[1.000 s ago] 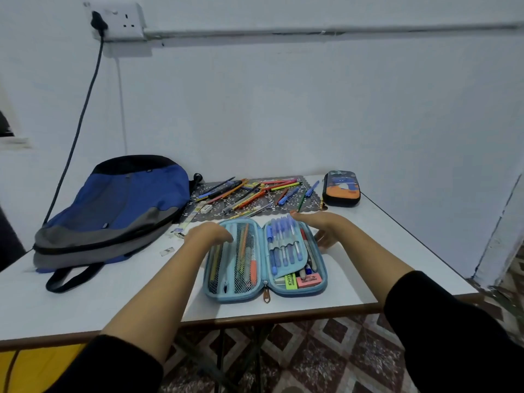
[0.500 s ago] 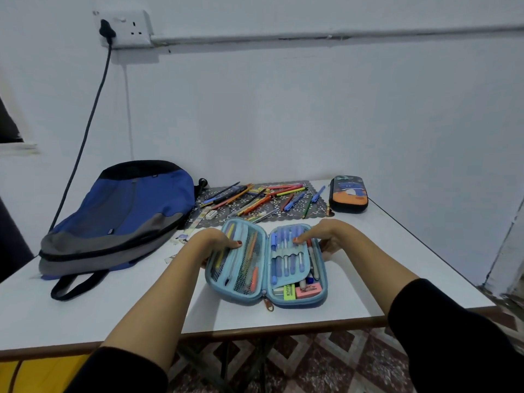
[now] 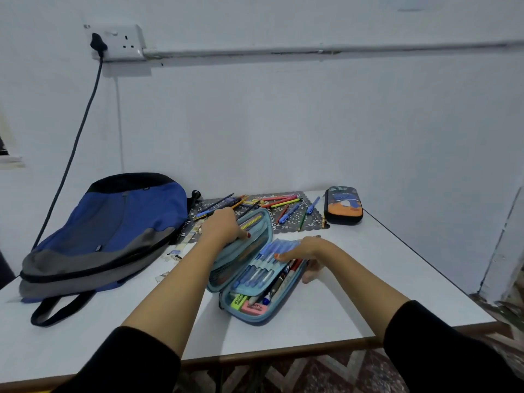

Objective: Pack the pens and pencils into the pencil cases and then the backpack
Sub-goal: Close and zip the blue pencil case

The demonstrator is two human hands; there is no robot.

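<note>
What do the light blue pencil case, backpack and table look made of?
Pencil case: likely fabric over a stiff shell, matte; holds shape half open, mesh pocket inside. Backpack: woven synthetic cloth, matte; sags, creases. Table: probably laminate, smooth white, slight sheen, brown edge.

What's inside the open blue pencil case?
Blue pens in flap loops, more pens beneath, a green block, pink eraser; pencils behind mesh in the raised half. Left hand and right hand, gripping the pencil case, hide the rest.

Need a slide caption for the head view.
Left hand and right hand hold the half-closed blue pencil case; loose pens and backpack lie behind.
</note>
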